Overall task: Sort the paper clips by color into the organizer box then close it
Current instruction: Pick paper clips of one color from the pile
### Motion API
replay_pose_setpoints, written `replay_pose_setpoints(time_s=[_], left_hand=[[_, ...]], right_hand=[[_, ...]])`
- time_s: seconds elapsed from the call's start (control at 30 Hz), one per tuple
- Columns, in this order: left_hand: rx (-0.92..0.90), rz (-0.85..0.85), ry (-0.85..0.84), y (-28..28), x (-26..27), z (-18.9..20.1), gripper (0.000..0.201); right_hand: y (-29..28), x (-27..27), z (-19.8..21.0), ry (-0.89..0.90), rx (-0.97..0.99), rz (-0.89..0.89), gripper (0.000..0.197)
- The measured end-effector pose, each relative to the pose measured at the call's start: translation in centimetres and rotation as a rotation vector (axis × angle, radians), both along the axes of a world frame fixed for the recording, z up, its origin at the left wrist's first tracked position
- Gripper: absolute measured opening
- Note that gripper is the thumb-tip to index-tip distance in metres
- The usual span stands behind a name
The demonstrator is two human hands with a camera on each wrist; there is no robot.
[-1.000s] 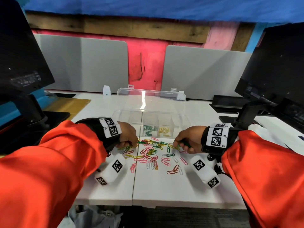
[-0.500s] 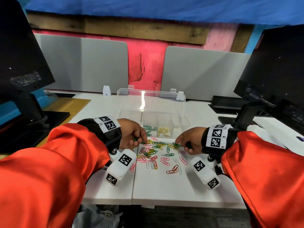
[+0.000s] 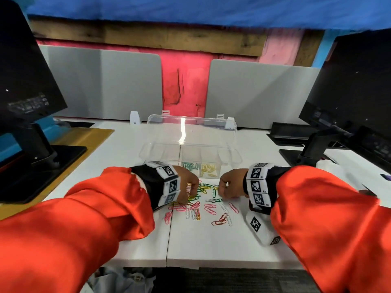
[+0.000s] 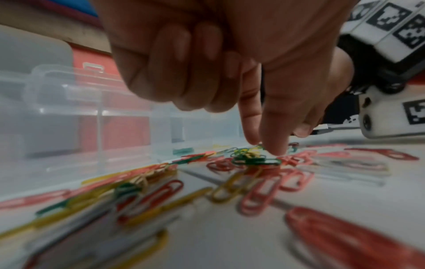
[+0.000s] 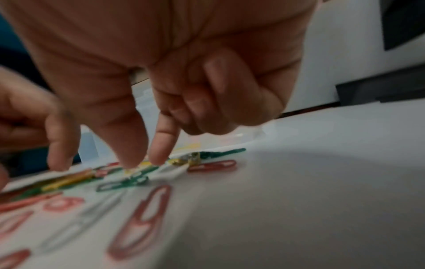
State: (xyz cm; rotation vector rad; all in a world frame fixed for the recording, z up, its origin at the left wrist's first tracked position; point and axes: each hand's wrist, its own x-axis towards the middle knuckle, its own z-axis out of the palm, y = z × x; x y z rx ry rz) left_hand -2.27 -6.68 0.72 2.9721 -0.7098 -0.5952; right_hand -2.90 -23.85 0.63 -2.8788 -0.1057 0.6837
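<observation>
Loose paper clips in red, pink, green, yellow and white lie in a scattered pile on the white table. Behind the pile stands the clear organizer box with its lid tilted up. One of its near compartments holds green clips, the one beside it yellow clips. My left hand has thumb and index pointing down, pinching at a green and yellow tangle; its other fingers are curled. My right hand pinches at a yellowish clip with thumb and index.
Black monitors stand at the left and right on dark bases. Grey divider panels close off the back of the table. The table's front edge is near my sleeves. A white wrist camera hangs below my right wrist.
My left hand has moved right, from the pile's left side to its middle. The right hand has shifted slightly left, so the two hands are closer together.
</observation>
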Motion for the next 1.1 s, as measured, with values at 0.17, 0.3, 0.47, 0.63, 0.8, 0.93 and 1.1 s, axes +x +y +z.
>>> replay_pose_setpoints(time_s=[0.17,0.3,0.47,0.63,0.8,0.93,1.1], left_hand=[[0.085,-0.075,0.004,-1.2,0.8,-0.7,0.024],[0.048,-0.024,0.063,-0.9,1.5,-1.2,0.021],[0.015,0.032,0.101,0.4,2.1,-1.7,0.022],[-0.164,0.231,0.080,1.4,1.8,-0.9,0.006],[-0.646,0.656,0.423,1.6,2.0,0.4,0.018],[-0.899,0.724,0.528,2.1,2.0,0.6,0.024],[-0.779,0.652,0.380,1.5,1.8,1.1,0.022]], right_hand=[[0.5,0.9,-1.3,-0.018,0.019,0.063,0.017],[1.1,1.7,-1.5,0.068,-0.022,0.124,0.019],[0.8,1.5,-1.5,0.084,-0.066,0.140,0.022],[-0.3,1.2,-0.8,0.145,0.083,-0.023,0.025],[-1.5,1.3,-0.1,0.214,0.417,-0.257,0.021],[-2.0,1.6,-0.3,0.127,0.599,-0.298,0.022],[-1.4,1.3,-0.2,0.137,0.511,-0.276,0.032]])
